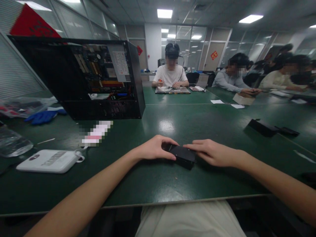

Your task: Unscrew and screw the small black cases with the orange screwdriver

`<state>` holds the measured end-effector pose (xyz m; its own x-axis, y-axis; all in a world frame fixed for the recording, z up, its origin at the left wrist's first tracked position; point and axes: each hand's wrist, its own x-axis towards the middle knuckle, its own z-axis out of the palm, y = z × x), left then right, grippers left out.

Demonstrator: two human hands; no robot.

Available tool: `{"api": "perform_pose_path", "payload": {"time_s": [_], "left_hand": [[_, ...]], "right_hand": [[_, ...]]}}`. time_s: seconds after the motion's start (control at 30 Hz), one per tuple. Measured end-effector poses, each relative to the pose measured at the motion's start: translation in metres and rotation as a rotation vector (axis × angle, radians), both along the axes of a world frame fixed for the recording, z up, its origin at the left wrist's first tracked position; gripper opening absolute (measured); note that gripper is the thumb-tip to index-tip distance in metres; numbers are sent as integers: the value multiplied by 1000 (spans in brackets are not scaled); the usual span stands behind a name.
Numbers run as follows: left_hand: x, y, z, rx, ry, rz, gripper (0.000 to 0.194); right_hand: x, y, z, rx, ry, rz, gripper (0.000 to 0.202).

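Note:
A small black box-shaped part [184, 154] lies on the green table in front of me, tilted slightly, with screws on its upper face. My left hand [158, 148] grips its left end, thumb on the near side and fingers on the far side. From the right, my right hand [212, 152] reaches in with fingers stretched out, their tips touching or just over the far right edge of the part. What exactly the part is I cannot make out.
An opened black computer case [103, 110] stands at back left. Nearer are a white power bank [49, 161], a plastic bottle [12, 141] and blue gloves [43, 117]. More black parts [263, 127] lie at right. Across the green table [172, 113] sits a person [170, 72]; others work further right.

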<state>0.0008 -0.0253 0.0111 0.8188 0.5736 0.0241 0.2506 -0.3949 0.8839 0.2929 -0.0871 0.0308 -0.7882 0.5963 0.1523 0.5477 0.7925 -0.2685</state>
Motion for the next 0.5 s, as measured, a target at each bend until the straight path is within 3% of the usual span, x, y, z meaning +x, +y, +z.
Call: {"api": "perform_pose_path", "payload": {"time_s": [0.23, 0.5], "left_hand": [[0, 0, 0, 13, -8, 2, 54], [0, 1, 2, 85, 22, -15, 56]], "right_hand": [[3, 6, -17, -73, 118, 21, 44], [4, 16, -17, -79, 139, 35, 41]]}}
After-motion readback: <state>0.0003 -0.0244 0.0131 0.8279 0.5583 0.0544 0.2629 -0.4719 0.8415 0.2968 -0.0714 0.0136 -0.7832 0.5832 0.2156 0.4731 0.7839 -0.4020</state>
